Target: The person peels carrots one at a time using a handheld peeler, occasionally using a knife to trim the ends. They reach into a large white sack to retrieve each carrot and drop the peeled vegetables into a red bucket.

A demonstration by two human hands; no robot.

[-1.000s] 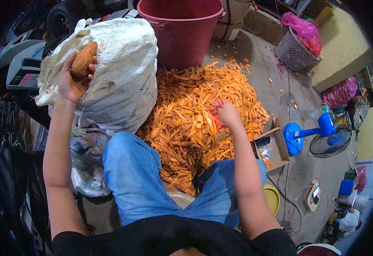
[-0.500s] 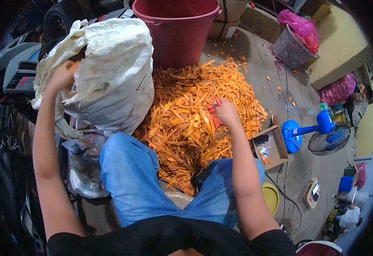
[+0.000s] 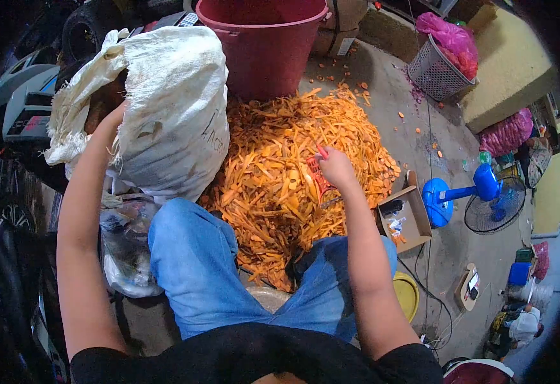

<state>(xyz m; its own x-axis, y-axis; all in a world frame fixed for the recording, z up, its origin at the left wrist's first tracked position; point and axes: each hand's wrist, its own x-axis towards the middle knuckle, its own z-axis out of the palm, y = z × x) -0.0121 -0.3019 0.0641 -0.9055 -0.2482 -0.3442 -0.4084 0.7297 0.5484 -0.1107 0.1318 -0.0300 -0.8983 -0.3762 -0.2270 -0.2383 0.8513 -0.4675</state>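
My left hand [image 3: 104,105] reaches down into the open mouth of a large white woven sack [image 3: 171,109] at the upper left; its fingers are hidden inside, so I cannot tell what they touch. My right hand [image 3: 336,168] grips a red peeler [image 3: 320,176] just above a big heap of orange peelings [image 3: 293,173] on the floor between my knees. My legs in blue jeans [image 3: 197,262] frame the heap.
A large dark-red bucket [image 3: 264,38] stands behind the heap. A small cardboard box [image 3: 405,221], a blue floor fan [image 3: 478,195], a grey basket with a pink bag [image 3: 443,67] and a yellow bowl [image 3: 408,294] lie to the right. A clear plastic bag [image 3: 126,249] sits below the sack.
My left hand held a sweet potato up at the sack's mouth, then went down into the sack; the potato is no longer in sight. My right hand stayed put with the peeler.
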